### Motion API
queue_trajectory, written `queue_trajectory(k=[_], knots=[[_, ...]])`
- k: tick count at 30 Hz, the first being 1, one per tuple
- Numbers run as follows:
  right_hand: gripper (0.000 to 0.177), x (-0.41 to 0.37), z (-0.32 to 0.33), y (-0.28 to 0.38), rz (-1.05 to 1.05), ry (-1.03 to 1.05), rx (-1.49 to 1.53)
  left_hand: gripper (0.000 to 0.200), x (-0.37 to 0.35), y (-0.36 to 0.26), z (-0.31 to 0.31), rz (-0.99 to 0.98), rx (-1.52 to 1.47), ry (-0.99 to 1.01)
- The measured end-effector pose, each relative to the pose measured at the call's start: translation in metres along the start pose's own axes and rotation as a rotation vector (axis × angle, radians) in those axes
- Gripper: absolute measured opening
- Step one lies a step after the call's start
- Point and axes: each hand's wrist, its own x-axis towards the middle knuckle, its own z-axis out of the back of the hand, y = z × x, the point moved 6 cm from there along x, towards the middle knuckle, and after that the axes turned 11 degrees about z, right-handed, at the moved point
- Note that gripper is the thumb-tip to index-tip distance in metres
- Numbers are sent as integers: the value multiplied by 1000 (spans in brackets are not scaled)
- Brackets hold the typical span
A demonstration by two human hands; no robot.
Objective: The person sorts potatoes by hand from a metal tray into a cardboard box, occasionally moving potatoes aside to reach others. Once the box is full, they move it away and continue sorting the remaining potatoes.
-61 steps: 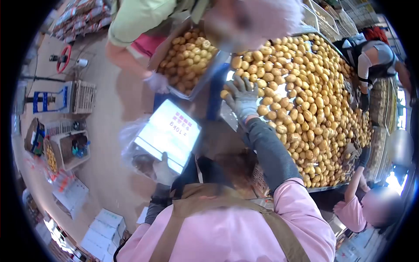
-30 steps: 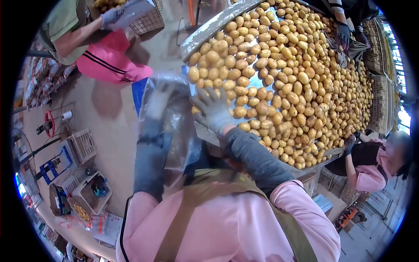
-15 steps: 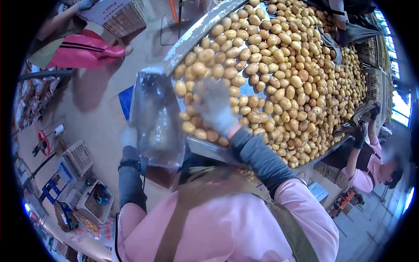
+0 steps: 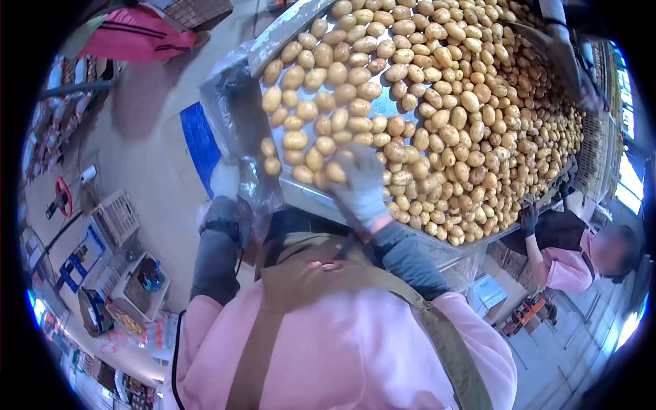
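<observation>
A big metal sorting table is heaped with yellow potatoes. My right hand, in a grey glove, rests on potatoes at the table's near edge, fingers curled over one or two of them. My left hand, in a pale glove, grips a clear plastic bag and holds it up against the table's left corner. A couple of potatoes show through or beside the bag. My pink top and brown apron straps fill the bottom of the view.
A co-worker in pink and dark gloves stands at the table's right edge. Another person's pink clothing is at top left. Crates and a blue scale stand on the floor at left; a blue mat lies beside the table.
My right hand has slid down the pile to the near edge. The bag in my left hand has moved up against the table corner. The view has tilted toward the table.
</observation>
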Motion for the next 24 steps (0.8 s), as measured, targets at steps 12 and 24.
queue_trajectory(k=[12,24], knots=[[51,2,-2,-39,53,66,-283,49,8,-11,3,-107,89,-11],[17,225,-36,-112,-87,72,-460,56,-107,-71,54,-457,-111,-417]])
